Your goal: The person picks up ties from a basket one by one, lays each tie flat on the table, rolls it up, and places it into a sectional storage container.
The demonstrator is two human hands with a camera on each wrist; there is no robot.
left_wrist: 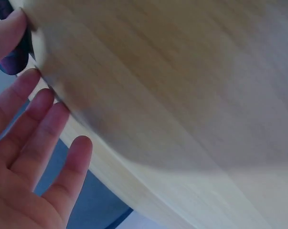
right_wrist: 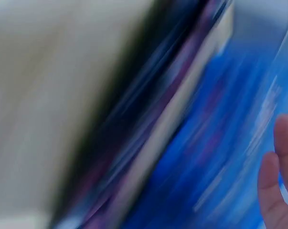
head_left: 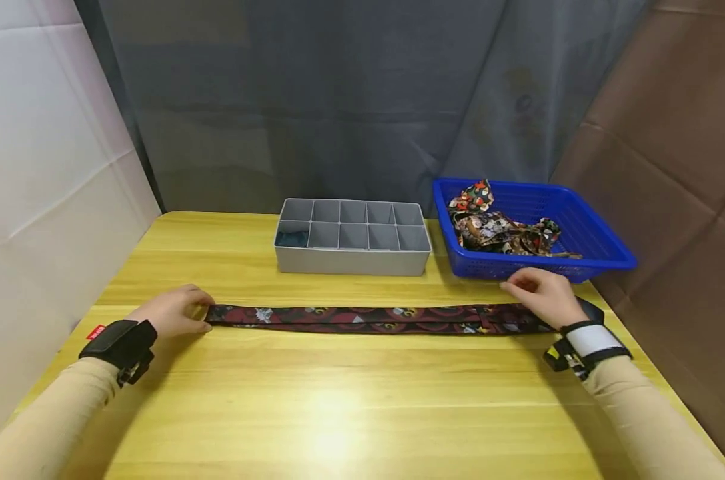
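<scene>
Bright overhead glare on table (head_left: 332, 427) — wrist views motion-blurred.

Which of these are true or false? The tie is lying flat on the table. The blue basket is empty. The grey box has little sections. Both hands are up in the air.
The tie lies stretched flat on the table: true.
The blue basket is empty: false, patterned cloth lies in it.
The grey box has small compartments: true.
Both hands are in the air: false, the left hand and right hand are at the tie's ends.

tie (head_left: 374, 319) across table (head_left: 338, 400) | organizer (head_left: 352, 237) behind | basket (head_left: 533, 230) right of organizer
</scene>
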